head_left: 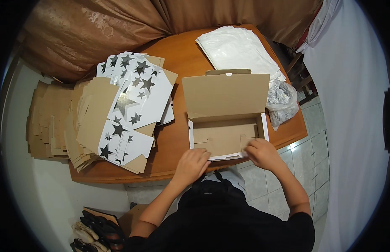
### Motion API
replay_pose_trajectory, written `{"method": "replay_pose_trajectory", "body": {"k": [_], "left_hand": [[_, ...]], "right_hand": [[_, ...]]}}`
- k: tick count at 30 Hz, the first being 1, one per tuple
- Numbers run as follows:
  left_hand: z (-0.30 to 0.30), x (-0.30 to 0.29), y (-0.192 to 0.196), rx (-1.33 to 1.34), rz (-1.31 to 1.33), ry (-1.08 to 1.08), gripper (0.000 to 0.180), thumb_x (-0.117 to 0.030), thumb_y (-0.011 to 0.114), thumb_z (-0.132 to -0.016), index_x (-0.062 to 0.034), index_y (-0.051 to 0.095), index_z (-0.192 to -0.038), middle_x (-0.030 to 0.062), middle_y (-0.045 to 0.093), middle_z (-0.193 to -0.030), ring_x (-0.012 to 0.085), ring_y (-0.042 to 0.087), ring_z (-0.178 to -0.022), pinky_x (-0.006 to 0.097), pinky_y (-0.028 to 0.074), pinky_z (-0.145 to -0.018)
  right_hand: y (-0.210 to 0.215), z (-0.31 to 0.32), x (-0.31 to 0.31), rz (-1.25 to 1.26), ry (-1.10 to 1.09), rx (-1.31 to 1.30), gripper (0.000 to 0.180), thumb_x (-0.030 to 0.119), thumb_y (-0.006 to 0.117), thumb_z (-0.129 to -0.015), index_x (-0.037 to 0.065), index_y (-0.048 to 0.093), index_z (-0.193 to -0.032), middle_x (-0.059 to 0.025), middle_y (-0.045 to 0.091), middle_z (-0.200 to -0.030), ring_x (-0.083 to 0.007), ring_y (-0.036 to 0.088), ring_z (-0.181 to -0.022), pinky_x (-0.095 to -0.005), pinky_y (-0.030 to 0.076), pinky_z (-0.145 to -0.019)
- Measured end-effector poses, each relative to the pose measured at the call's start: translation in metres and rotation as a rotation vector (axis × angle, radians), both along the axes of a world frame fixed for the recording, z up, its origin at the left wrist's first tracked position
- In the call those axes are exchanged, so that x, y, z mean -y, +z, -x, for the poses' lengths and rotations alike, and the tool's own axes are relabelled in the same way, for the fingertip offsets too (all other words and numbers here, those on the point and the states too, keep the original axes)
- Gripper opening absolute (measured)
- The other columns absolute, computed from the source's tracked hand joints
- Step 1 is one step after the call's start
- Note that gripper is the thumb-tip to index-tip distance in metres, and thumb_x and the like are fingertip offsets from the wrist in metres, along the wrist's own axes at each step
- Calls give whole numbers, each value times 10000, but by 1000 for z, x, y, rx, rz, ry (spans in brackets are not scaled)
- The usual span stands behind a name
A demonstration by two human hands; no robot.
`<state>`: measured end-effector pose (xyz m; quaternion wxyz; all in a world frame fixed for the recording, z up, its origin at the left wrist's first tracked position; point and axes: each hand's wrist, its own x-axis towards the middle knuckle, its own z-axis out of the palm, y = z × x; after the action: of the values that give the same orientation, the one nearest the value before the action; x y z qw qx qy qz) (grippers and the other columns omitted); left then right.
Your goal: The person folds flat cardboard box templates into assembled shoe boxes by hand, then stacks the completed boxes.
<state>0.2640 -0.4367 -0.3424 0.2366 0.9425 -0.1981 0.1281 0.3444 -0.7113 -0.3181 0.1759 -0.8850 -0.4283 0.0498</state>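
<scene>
In front of me on the table is a cardboard box (220, 141), white outside and brown inside, its lid (226, 95) raised and leaning back with a tuck flap (228, 72) along the far edge. Nothing lies inside; small slits show in its floor. My left hand (194, 163) is closed at the near left corner, fingers bent over the front wall. At the near right corner my right hand (262, 152) grips the front wall, its fingertips partly hidden.
Flat white cardboard blanks (138, 94) with dark stars lie left of the box, beside piles of brown cardboard (94, 111). White sheets (239, 48) are stacked at the far right, near a clear plastic bag of grey crumpled material (282, 98). Shoes (96, 231) sit at lower left.
</scene>
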Motion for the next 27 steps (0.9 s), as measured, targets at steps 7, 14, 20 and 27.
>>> {"method": "replay_pose_trajectory", "body": {"k": [7,14,20,27], "left_hand": [[-6,29,-34,-141,33,-152,272,-102,608,-784,-25,558,-1040,107,567,-1017,278,562,-923,368,458,-781],[-5,27,-45,-232,20,-165,302,-34,554,-775,-2,547,-1075,133,561,-977,302,569,-892,376,474,-768],[-4,28,-43,-276,-6,-153,335,-8,550,-751,-17,547,-1085,142,567,-962,310,569,-887,381,475,-767],[-3,29,-40,-319,-52,-124,357,-19,544,-734,-37,545,-1091,136,565,-986,309,559,-931,385,468,-802]], "right_hand": [[-25,27,48,47,-210,320,217,82,552,-727,33,606,-931,-68,574,-938,-225,569,-883,-340,472,-775],[-35,30,59,73,-215,289,307,86,543,-737,16,596,-1032,-65,567,-962,-212,570,-944,-334,478,-843],[-33,0,77,114,75,365,485,76,535,-753,196,505,-1222,-43,545,-952,-199,569,-911,-283,495,-844],[-23,-48,89,148,628,388,651,66,509,-752,340,322,-1311,-56,505,-983,-196,582,-807,-266,529,-651]]}}
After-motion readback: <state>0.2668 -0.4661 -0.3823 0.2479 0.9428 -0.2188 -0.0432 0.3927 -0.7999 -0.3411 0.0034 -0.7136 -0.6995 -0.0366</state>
